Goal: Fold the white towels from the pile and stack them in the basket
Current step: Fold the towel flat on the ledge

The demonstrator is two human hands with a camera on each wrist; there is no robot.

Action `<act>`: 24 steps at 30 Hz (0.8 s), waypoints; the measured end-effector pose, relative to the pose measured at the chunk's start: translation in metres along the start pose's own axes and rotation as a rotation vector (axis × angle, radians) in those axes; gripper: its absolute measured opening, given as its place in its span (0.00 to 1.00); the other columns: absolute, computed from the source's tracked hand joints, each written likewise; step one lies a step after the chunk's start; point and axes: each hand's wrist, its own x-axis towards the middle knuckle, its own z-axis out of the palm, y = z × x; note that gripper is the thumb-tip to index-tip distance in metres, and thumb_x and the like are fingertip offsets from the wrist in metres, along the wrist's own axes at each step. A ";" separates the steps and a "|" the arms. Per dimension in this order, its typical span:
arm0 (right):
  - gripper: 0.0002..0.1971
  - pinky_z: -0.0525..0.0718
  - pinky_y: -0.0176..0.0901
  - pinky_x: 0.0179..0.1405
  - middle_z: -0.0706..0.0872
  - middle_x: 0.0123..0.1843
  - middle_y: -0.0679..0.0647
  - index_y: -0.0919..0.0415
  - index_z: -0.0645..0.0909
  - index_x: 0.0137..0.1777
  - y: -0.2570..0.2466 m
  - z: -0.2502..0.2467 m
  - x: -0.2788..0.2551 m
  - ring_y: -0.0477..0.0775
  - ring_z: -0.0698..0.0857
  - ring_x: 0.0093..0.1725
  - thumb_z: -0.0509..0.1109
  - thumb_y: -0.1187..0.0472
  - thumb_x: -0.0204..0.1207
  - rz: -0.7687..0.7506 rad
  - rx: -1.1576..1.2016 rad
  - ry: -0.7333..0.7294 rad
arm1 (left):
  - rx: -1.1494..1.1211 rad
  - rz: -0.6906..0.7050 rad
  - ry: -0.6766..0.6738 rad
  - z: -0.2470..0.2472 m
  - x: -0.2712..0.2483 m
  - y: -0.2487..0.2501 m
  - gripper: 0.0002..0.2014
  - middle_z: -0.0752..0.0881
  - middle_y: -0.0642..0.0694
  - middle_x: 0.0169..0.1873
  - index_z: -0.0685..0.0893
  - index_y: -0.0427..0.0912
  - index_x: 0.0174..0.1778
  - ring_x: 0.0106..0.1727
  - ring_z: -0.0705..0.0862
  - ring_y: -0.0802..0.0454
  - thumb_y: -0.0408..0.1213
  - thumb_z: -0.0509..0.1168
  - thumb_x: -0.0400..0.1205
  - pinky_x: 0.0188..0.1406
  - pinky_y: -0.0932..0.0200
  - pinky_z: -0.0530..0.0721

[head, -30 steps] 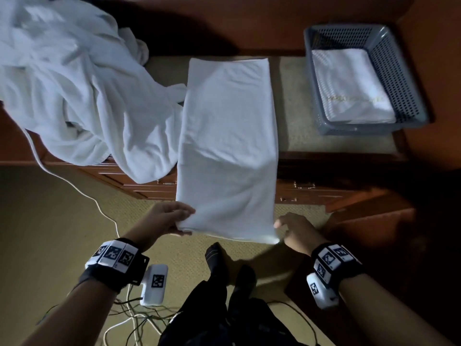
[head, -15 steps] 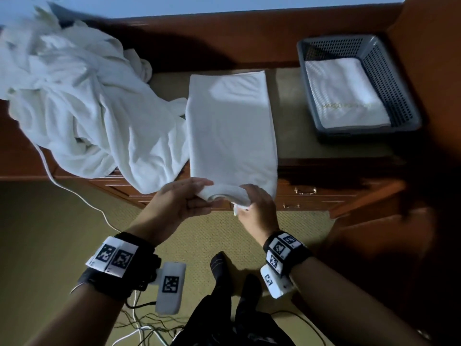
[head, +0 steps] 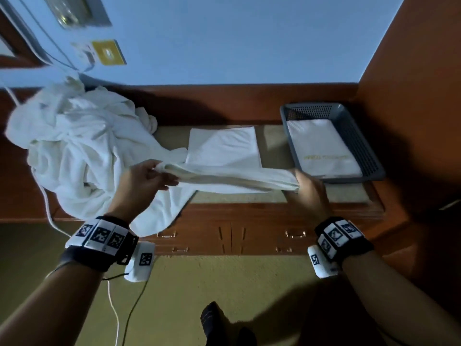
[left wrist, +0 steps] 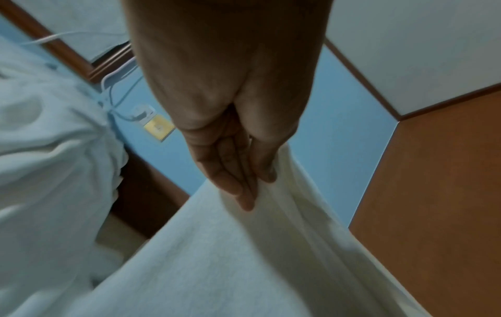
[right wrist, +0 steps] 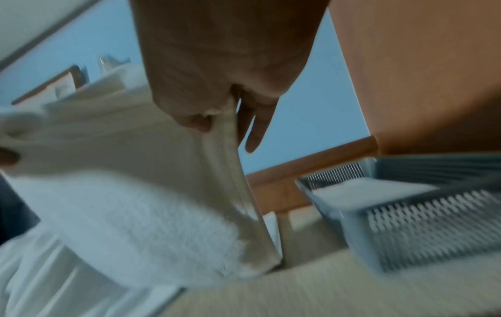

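Above the dresser top (head: pixel 272 196), mid-fold: white towel (head: pixel 224 148), far half lying flat on the surface, near edge lifted and stretched taut between both hands. Left hand (head: pixel 143 182) pinches the left end of the lifted edge, thumb under, fingers (left wrist: pixel 238 188) straight along the top layer. Right hand (head: pixel 309 193) pinches the right end between thumb and fingers (right wrist: pixel 254 128); several layers show in that pinch. Right wrist view is motion-blurred, so the exact layer count is unclear.

Handling, judged: terry cloth, soft, light, no stiffness, sags wherever unsupported, not slippery, not fragile. Best held at the two end corners as now, all layers pinched together, edge kept taut so the fold lands square on the far half. If one layer slips out, the edges will go out of line.

Unfolded towel pile (head: pixel 82 151) heaps on the left of the dresser, touching the working towel's left side, part of it draping over the front. Grey mesh basket (head: pixel 359 136) sits right, near the right hand, with one folded towel (head: pixel 321 148) bearing gold lettering already inside. A white cable (head: pixel 47 208) hangs at left.
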 end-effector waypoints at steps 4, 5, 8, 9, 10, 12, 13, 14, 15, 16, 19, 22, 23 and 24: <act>0.09 0.75 0.19 0.37 0.90 0.41 0.47 0.56 0.88 0.53 -0.047 -0.053 0.052 0.44 0.87 0.40 0.79 0.67 0.75 -0.188 0.110 0.145 | 0.224 0.203 0.224 -0.041 0.023 0.051 0.11 0.89 0.41 0.33 0.89 0.40 0.41 0.31 0.82 0.59 0.43 0.73 0.85 0.38 0.65 0.79; 0.09 0.77 0.23 0.38 0.90 0.42 0.48 0.58 0.88 0.52 -0.060 -0.066 0.063 0.46 0.88 0.41 0.78 0.69 0.75 -0.253 0.129 0.184 | 0.247 0.249 0.279 -0.052 0.025 0.068 0.12 0.86 0.36 0.35 0.88 0.40 0.41 0.32 0.78 0.59 0.44 0.73 0.85 0.35 0.69 0.74; 0.04 0.80 0.43 0.35 0.86 0.35 0.45 0.55 0.84 0.43 -0.102 -0.110 0.093 0.46 0.84 0.36 0.73 0.64 0.77 -0.296 0.281 0.261 | 0.135 0.382 0.339 -0.083 0.032 0.116 0.06 0.87 0.40 0.46 0.89 0.47 0.48 0.39 0.81 0.67 0.44 0.70 0.87 0.49 0.70 0.79; 0.05 0.76 0.43 0.32 0.82 0.31 0.45 0.55 0.81 0.40 -0.116 -0.124 0.101 0.43 0.80 0.33 0.72 0.62 0.78 -0.297 0.324 0.286 | 0.055 0.417 0.338 -0.092 0.034 0.131 0.08 0.88 0.44 0.48 0.88 0.47 0.52 0.43 0.83 0.65 0.47 0.68 0.88 0.55 0.59 0.84; 0.07 0.74 0.43 0.31 0.79 0.30 0.46 0.56 0.80 0.40 -0.129 -0.137 0.108 0.42 0.76 0.32 0.72 0.60 0.79 -0.312 0.349 0.309 | -0.025 0.445 0.337 -0.098 0.034 0.144 0.11 0.88 0.48 0.47 0.87 0.46 0.55 0.44 0.83 0.61 0.49 0.66 0.89 0.53 0.49 0.85; 0.05 0.73 0.44 0.33 0.79 0.30 0.46 0.53 0.80 0.43 -0.152 -0.162 0.119 0.45 0.76 0.32 0.73 0.59 0.80 -0.343 0.397 0.346 | -0.128 0.497 0.347 -0.105 0.033 0.172 0.12 0.83 0.58 0.39 0.83 0.48 0.51 0.41 0.79 0.59 0.52 0.63 0.91 0.43 0.51 0.81; 0.06 0.72 0.45 0.34 0.79 0.31 0.43 0.51 0.80 0.44 -0.163 -0.174 0.122 0.46 0.76 0.33 0.74 0.60 0.80 -0.349 0.425 0.364 | -0.142 0.518 0.366 -0.107 0.031 0.184 0.13 0.82 0.60 0.35 0.82 0.49 0.47 0.38 0.76 0.61 0.51 0.62 0.91 0.39 0.57 0.78; 0.07 0.72 0.44 0.33 0.79 0.30 0.41 0.50 0.80 0.43 -0.170 -0.184 0.126 0.46 0.75 0.32 0.74 0.60 0.80 -0.350 0.441 0.378 | -0.156 0.539 0.388 -0.107 0.030 0.196 0.13 0.81 0.62 0.31 0.80 0.50 0.44 0.36 0.75 0.64 0.50 0.62 0.92 0.35 0.62 0.75; 0.09 0.71 0.44 0.33 0.78 0.29 0.40 0.48 0.79 0.42 -0.177 -0.192 0.128 0.45 0.73 0.31 0.75 0.60 0.81 -0.350 0.452 0.388 | -0.178 0.554 0.402 -0.107 0.029 0.206 0.13 0.80 0.62 0.30 0.80 0.50 0.43 0.34 0.75 0.65 0.49 0.62 0.92 0.33 0.64 0.74; 0.10 0.70 0.43 0.32 0.77 0.28 0.40 0.47 0.79 0.41 -0.181 -0.198 0.130 0.43 0.72 0.31 0.75 0.59 0.81 -0.353 0.453 0.398 | -0.199 0.563 0.408 -0.106 0.029 0.212 0.13 0.81 0.61 0.31 0.80 0.50 0.43 0.35 0.75 0.65 0.49 0.63 0.92 0.33 0.64 0.75; 0.06 0.69 0.44 0.32 0.77 0.30 0.42 0.52 0.83 0.44 -0.183 -0.204 0.129 0.44 0.72 0.32 0.76 0.56 0.82 -0.341 0.497 0.383 | -0.215 0.550 0.405 -0.099 0.039 0.214 0.13 0.80 0.58 0.33 0.81 0.50 0.43 0.37 0.76 0.60 0.52 0.65 0.90 0.36 0.56 0.76; 0.08 0.75 0.43 0.36 0.86 0.36 0.44 0.58 0.88 0.51 -0.163 -0.184 0.131 0.43 0.79 0.35 0.79 0.54 0.80 -0.231 0.544 0.324 | -0.211 0.471 0.354 -0.082 0.059 0.187 0.18 0.83 0.50 0.36 0.83 0.44 0.45 0.38 0.78 0.54 0.56 0.67 0.87 0.38 0.51 0.77; 0.09 0.80 0.41 0.42 0.91 0.40 0.44 0.59 0.89 0.53 -0.155 -0.172 0.131 0.42 0.84 0.39 0.80 0.55 0.79 -0.176 0.555 0.297 | -0.192 0.439 0.339 -0.075 0.067 0.172 0.19 0.84 0.47 0.37 0.82 0.42 0.45 0.37 0.79 0.53 0.56 0.67 0.87 0.38 0.50 0.78; 0.08 0.82 0.39 0.47 0.93 0.44 0.44 0.58 0.90 0.53 -0.143 -0.158 0.132 0.39 0.87 0.43 0.81 0.56 0.79 -0.134 0.578 0.259 | -0.150 0.401 0.334 -0.067 0.074 0.156 0.19 0.85 0.46 0.37 0.82 0.41 0.44 0.36 0.80 0.53 0.55 0.66 0.88 0.38 0.51 0.79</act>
